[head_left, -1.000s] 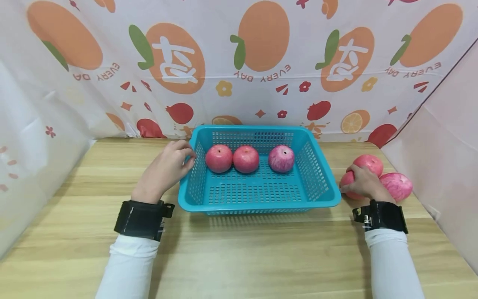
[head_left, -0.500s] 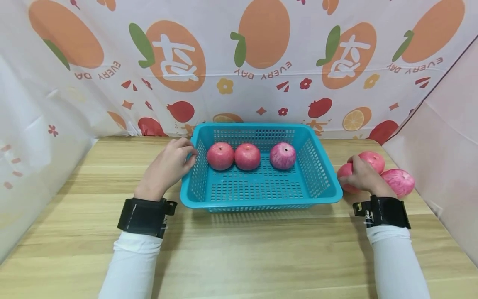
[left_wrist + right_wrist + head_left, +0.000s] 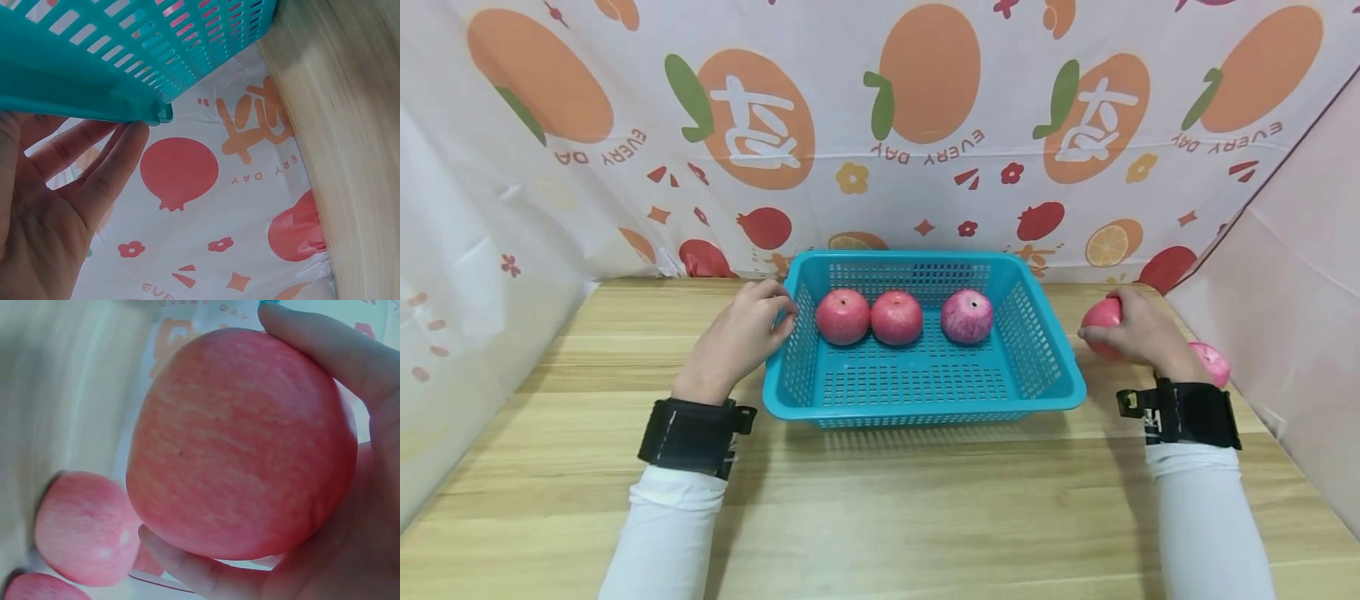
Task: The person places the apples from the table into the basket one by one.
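My left hand (image 3: 737, 337) holds the left rim of a blue plastic basket (image 3: 917, 408); in the left wrist view its fingers (image 3: 109, 172) reach under the basket's lip. Three apples sit along the basket's back: two red ones, the left apple (image 3: 842, 317) beside the middle apple (image 3: 897, 318), and a purple-streaked apple (image 3: 967, 317) to the right. Right of the basket, my right hand (image 3: 1146, 329) grips a red apple (image 3: 244, 444), thumb and fingers round its sides. Behind that hand lies a streaked apple (image 3: 1212, 363), partly covered by the wrist.
In the right wrist view a pink-red apple (image 3: 87, 528) and the edge of another apple (image 3: 44, 589) rest on the wooden table (image 3: 925, 508). A fruit-print cloth (image 3: 925, 200) hangs right behind the basket. A pale side wall (image 3: 1300, 275) stands close at the right.
My right hand has closed round the front red apple and raised it off the table, away from the other two there. My left hand and the basket stay in place.
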`<state>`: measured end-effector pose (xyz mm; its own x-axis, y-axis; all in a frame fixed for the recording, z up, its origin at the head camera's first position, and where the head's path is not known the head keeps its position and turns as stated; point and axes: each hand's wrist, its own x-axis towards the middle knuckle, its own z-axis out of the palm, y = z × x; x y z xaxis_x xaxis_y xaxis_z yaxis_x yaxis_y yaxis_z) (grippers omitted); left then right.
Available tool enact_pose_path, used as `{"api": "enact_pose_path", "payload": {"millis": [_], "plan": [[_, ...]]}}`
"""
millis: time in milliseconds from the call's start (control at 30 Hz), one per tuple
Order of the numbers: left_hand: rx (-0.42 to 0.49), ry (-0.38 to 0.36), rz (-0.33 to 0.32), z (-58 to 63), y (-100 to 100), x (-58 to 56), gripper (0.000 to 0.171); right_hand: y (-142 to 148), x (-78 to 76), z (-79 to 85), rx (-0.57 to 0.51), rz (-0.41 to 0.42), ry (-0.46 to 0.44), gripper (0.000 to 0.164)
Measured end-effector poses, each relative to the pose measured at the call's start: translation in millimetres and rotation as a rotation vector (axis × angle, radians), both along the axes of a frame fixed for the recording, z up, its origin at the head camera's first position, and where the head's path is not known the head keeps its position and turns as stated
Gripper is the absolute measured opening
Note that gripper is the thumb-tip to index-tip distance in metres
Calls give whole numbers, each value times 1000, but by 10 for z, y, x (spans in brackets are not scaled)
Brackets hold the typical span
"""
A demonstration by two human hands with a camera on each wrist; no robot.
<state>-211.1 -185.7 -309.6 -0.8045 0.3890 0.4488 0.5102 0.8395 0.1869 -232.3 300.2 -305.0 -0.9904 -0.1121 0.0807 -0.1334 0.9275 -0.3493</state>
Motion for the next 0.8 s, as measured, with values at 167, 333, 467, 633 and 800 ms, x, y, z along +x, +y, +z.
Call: {"api": "enact_pose_path", "payload": {"millis": [167,333,467,633,800], "plan": [[-2,0,4,-1,-1,-4,26,-11,6,93,25,14,45,76],[-3,-6,7,7,-15,-9,27,-17,30,149,1,23,50,74],[7,-9,6,15,-24,-14,25,-46,22,200,-22,50,86,67],[16,-18,7,15,-28,-12,24,-110,11,280,-27,57,85,66],[23,-42,22,12,-26,-8,24,-147,11,353,-28,51,70,69]]}}
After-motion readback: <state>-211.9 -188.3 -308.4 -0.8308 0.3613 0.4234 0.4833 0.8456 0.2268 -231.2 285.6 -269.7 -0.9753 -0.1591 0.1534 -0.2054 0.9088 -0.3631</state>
